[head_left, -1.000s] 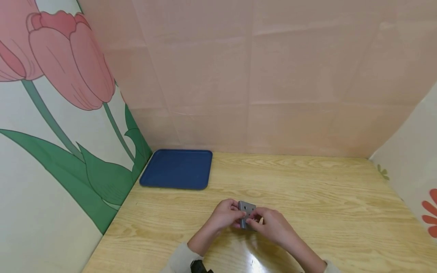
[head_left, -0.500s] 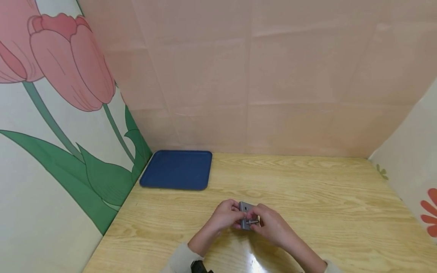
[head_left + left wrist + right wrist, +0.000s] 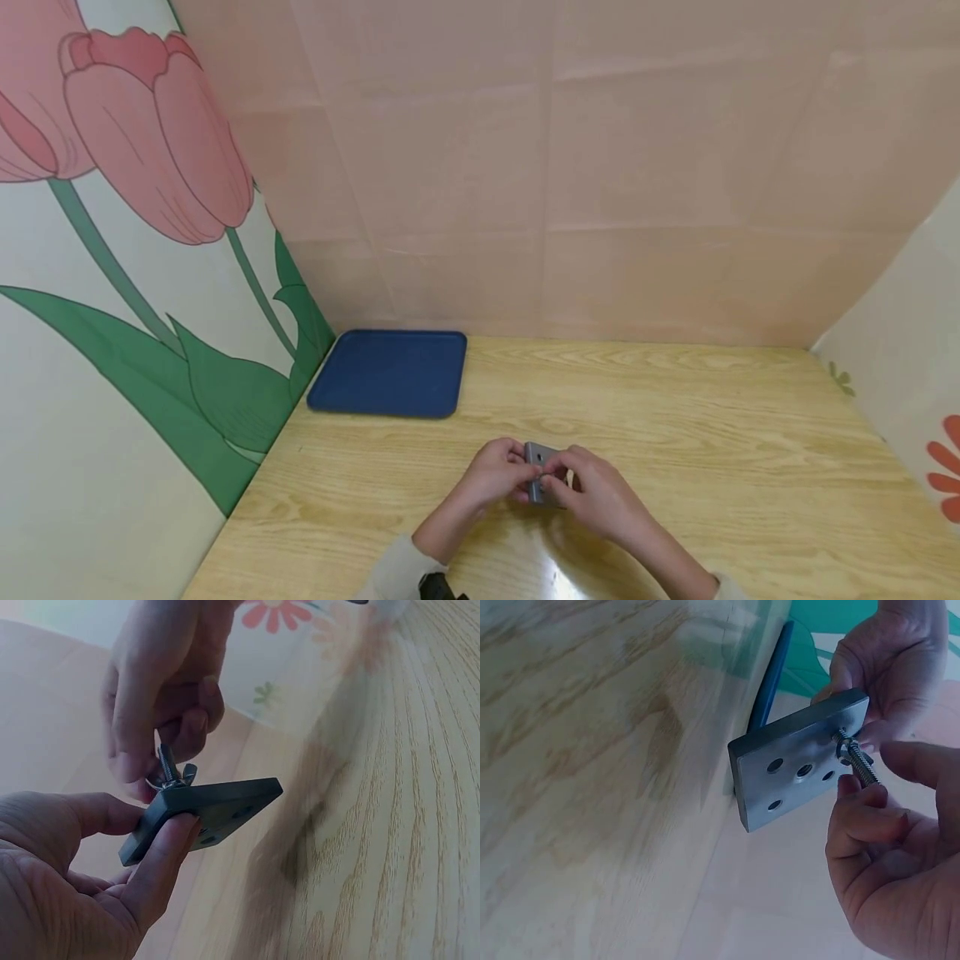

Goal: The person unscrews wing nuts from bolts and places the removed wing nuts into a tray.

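Observation:
In the head view, my left hand [image 3: 495, 475] grips a small grey metal plate [image 3: 536, 454] by one edge, thumb on one face, holding it tilted above the table. Several round holes show in the plate [image 3: 754, 784] in the right wrist view. A threaded bolt [image 3: 866, 771] stands out from a corner hole, with a wing nut [image 3: 190, 772] on it close to the plate's face. My right hand [image 3: 600, 492] has curled fingers around the bolt and pinches at the wing nut. Its fingertips partly hide the nut.
A blue tray [image 3: 386, 372] lies at the back left of the wood-grain table [image 3: 675, 433]. A plain pink sheet [image 3: 600, 167] hangs behind, and a tulip-printed sheet [image 3: 150, 142] borders the left side.
My right fingers rolled over half a second ago, baring the bolt to the head view. They have since turned back around the nut. The left hand and plate have hardly moved.

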A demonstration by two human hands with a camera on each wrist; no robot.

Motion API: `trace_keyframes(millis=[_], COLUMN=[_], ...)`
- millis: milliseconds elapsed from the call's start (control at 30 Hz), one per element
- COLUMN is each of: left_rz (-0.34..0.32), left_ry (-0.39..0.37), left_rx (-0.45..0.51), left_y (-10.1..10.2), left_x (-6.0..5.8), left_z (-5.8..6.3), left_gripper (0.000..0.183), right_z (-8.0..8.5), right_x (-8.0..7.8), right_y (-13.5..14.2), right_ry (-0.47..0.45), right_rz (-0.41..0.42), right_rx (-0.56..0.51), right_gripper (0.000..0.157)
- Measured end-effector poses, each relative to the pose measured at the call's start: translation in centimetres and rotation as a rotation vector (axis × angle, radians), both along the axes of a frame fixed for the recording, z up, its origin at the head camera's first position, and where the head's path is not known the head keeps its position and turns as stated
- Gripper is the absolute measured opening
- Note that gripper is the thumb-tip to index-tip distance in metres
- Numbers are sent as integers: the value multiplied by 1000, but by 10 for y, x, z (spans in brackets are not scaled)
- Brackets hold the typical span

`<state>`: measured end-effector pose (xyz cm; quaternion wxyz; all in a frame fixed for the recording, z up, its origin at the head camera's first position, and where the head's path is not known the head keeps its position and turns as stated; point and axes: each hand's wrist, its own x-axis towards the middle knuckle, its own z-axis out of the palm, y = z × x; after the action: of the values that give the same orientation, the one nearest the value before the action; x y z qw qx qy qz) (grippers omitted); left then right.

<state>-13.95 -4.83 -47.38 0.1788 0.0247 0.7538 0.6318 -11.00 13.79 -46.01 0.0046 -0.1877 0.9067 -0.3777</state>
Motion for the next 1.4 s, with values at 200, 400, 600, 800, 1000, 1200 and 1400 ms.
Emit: trace_keyframes(millis=[200, 400, 600, 800, 1000, 1200, 1400], left_rz=[8, 9, -1, -2, 2, 6, 6], left_ry=[-17, -15, -12, -1, 8, 0, 4], left_rx=[-12, 9, 17, 13, 13, -1, -3], left_y=[0, 0, -1, -2, -3, -2, -1], left_x=[0, -1, -1, -1, -1, -1, 0], left_z=[1, -1, -1, -1, -1, -2, 0], left_gripper=[20, 20, 22, 24, 22, 21, 21], right_z=[0, -3, -4, -1, 0, 0, 0], right_x=[-2, -4, -5, -2, -2, -3, -2], right_y=[-1, -2, -1, 0, 2, 3, 1], right_ry=[-91, -139, -164, -145, -86, -65, -15], right_rz=[-128, -150, -116, -66, -3, 42, 60], right_rx=[29, 53, 78, 90, 56, 47, 61], right_gripper=[27, 24, 25, 20, 10, 18, 26])
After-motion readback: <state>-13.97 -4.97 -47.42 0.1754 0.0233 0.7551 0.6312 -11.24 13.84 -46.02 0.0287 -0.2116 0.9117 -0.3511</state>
